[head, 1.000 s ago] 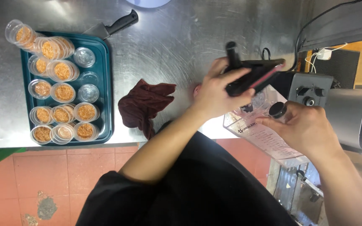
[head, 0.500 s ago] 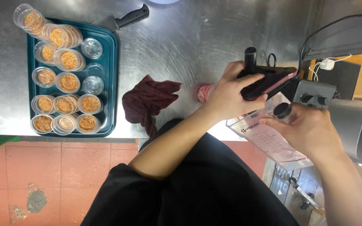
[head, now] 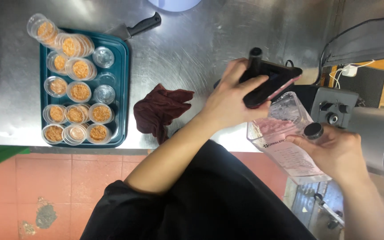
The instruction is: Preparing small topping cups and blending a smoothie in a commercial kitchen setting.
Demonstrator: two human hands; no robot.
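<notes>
Bright overhead glare on the steel counter [head: 192, 49]; edges soft.

A scuffed stainless steel counter [head: 192, 49] carries everything. At nine o'clock sits a dark teal tray [head: 122, 95]. A black-handled knife [head: 134, 29] lies at eleven o'clock, touching the tray's corner. A crumpled maroon cloth [head: 158, 111] lies near centre, towards six o'clock at the counter's edge.
</notes>
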